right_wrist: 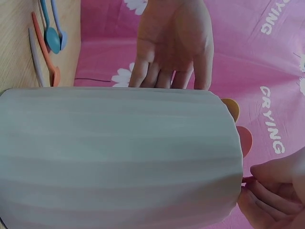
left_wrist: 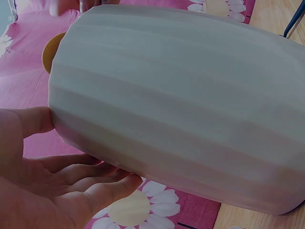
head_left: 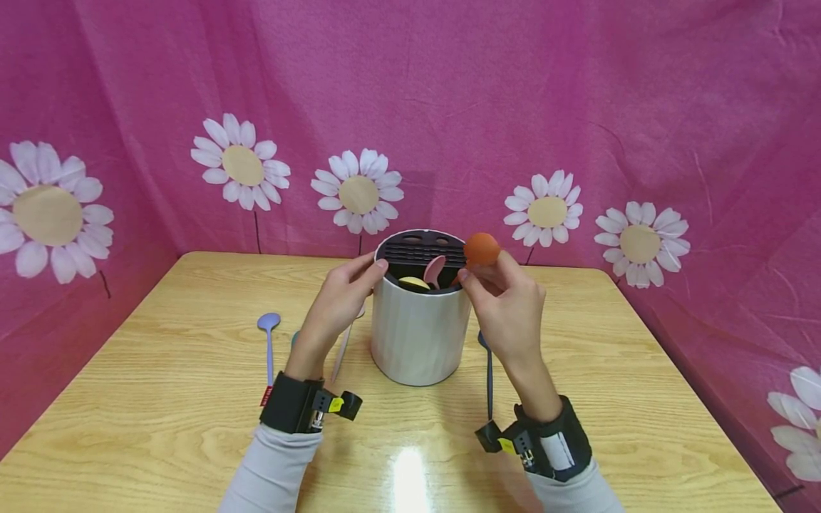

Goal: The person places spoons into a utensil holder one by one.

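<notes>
A white ribbed utensil holder (head_left: 420,335) with a dark slotted insert (head_left: 420,253) stands upright on the table. My left hand (head_left: 341,296) grips its left side, thumb at the rim and fingers along the wall. At the right rim, my right hand (head_left: 509,306) pinches the handle of an orange spoon (head_left: 482,248), round head up. Its thin red-orange handle (right_wrist: 247,180) shows between my fingertips and the rim in the right wrist view; the lower end is hidden inside. A pink spoon (head_left: 434,271) and a yellow utensil head (head_left: 414,283) stick up in the front opening.
On the wooden table (head_left: 160,427), a lavender spoon (head_left: 269,342) lies at left and a dark blue utensil (head_left: 489,377) at right. A teal spoon (right_wrist: 52,40), an orange utensil (right_wrist: 47,52) and a pale-handled one (head_left: 343,349) lie near my left arm. Pink flowered cloth (head_left: 449,107) encloses the table.
</notes>
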The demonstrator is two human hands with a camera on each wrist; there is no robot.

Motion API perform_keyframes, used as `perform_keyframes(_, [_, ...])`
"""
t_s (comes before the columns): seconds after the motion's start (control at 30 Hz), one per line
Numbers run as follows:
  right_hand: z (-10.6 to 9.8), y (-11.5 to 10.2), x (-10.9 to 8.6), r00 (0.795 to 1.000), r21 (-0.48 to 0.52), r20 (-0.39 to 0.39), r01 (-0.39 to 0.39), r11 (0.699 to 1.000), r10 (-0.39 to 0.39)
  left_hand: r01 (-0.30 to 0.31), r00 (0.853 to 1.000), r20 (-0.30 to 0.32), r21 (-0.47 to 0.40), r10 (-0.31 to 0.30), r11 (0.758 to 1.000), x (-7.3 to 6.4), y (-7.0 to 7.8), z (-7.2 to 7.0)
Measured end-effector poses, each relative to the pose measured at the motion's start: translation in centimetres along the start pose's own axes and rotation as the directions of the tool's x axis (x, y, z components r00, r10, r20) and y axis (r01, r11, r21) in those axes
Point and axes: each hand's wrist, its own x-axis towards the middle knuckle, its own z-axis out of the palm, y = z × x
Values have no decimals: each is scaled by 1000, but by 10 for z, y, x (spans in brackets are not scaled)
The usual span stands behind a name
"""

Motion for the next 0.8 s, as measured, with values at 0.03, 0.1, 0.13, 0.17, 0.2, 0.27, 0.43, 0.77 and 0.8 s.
perform_keyframes(0.03, [0,0,0,1000,-1,-1,-2,1000,2,1,1000,-1,0,-1,1000,0,0,0])
perform_keyframes(0.1, [0,-1,0,1000,1,-4,-3,1000,3,2,1000,1,-1,-2,1000,0,0,0])
perform_keyframes(0.13, [0,-1,1,1000,2,-6,-3,1000,3,4,1000,2,-3,-4,1000,0,0,0])
perform_keyframes(0.17, [0,-1,1,1000,-2,-6,-3,1000,3,8,1000,2,-4,-8,1000,0,1,0])
perform_keyframes(0.2, [0,-1,1,1000,-6,-6,-3,1000,3,12,1000,1,-2,-12,1000,-2,5,0])
perform_keyframes(0.27, [0,-1,1,1000,-10,-4,-5,1000,5,18,1000,2,5,-18,1000,-7,16,2])
perform_keyframes(0.43, [0,-1,1,999,-4,19,-30,1000,30,32,999,7,12,-32,999,-9,22,2])
perform_keyframes(0.77, [-1,-1,2,999,29,38,-40,999,39,-1,1000,9,2,1,1000,1,-1,0])
perform_keyframes(0.8, [-1,-1,2,998,28,38,-41,999,40,-3,1000,6,3,3,1000,1,-1,0])
